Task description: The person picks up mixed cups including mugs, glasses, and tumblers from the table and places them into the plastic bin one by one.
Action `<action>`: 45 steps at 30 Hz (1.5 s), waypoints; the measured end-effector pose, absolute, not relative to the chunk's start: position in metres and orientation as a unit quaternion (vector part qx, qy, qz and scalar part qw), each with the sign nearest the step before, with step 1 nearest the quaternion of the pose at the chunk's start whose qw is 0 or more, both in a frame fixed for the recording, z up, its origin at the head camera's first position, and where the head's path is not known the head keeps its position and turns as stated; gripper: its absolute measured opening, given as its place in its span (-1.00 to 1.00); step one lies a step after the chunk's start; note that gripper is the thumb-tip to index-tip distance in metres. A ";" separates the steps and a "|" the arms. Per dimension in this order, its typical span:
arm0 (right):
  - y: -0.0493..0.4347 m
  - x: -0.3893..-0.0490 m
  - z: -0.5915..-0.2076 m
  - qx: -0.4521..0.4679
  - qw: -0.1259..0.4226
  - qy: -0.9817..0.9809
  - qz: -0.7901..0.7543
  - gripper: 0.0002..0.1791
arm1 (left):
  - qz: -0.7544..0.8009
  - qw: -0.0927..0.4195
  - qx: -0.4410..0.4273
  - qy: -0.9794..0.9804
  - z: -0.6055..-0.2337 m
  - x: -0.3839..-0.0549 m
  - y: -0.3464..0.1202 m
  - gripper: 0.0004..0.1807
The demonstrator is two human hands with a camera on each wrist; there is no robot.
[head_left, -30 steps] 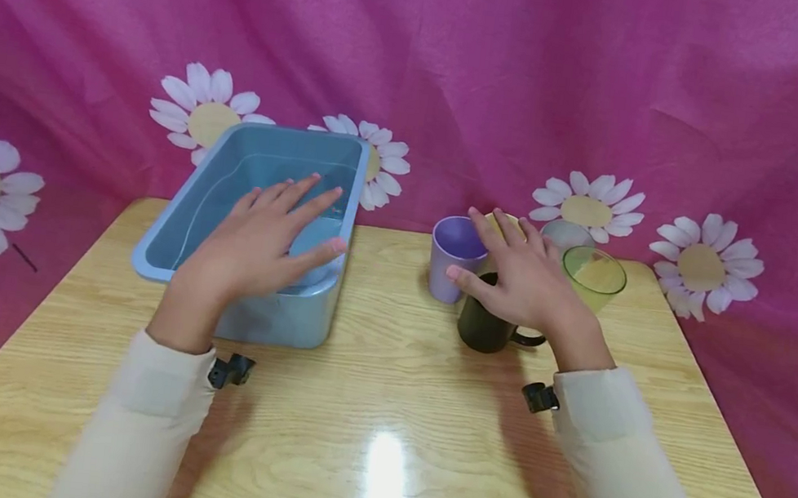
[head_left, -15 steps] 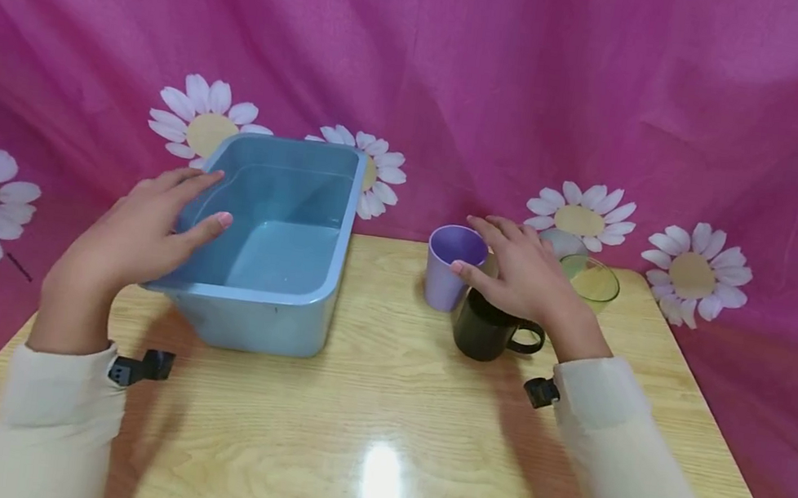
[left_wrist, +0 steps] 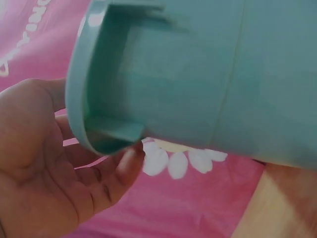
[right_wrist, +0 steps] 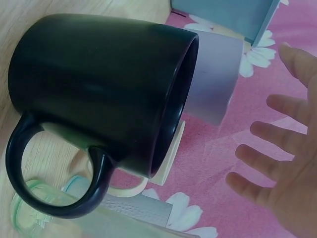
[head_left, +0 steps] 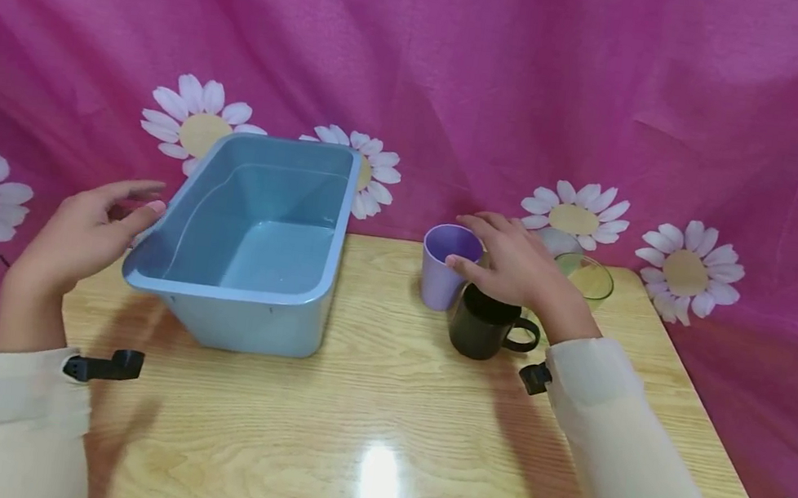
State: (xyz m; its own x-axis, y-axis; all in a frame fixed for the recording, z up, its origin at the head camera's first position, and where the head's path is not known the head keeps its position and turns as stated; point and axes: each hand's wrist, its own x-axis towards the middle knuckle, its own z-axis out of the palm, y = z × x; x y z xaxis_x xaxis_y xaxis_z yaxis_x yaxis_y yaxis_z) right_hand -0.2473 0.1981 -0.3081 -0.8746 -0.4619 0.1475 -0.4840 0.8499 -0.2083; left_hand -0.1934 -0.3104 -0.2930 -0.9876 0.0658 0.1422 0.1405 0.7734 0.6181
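A blue-grey plastic tub (head_left: 250,322) stands on the left of the table. My left hand (head_left: 87,230) is at its left side, with fingers loosely bent and fingertips close by the rim. In the left wrist view, the fingers (left_wrist: 106,186) overlap the underside of the tub's rim (left_wrist: 74,99). My right hand (head_left: 515,266) hovers over the cups with its fingers spread and holds nothing. Beneath it are a black mug (head_left: 474,331), handle to the right, and a purple cup (head_left: 438,282). The right wrist view shows the mug (right_wrist: 99,89) large, below the palm.
A green-tinted glass (head_left: 590,283) and a clear textured glass (right_wrist: 153,208) stand behind the black mug, beside a cream mug (right_wrist: 171,158) mostly hidden by it. The wooden table (head_left: 274,440) backs onto a pink flowered cloth (head_left: 462,84).
My left hand has moved left from above the tub to its outer left side and lowered to rim level. My right hand stays over the cups, nearly still.
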 end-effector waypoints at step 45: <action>0.182 -0.279 -0.322 0.264 -0.044 -0.961 0.064 -0.12 | -0.873 -0.053 -0.080 -0.478 -0.342 -0.188 -0.334 -0.53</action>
State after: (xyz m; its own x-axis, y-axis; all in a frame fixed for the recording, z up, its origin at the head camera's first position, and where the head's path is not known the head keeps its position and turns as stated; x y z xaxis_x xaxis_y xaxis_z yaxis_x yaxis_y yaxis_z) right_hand -0.2792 0.1819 -0.3222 -0.8563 -0.5141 -0.0496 -0.5029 0.8518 -0.1466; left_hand -0.1882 -0.3342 -0.3416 -0.9817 0.1687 0.0889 -0.0159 -0.5368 0.8436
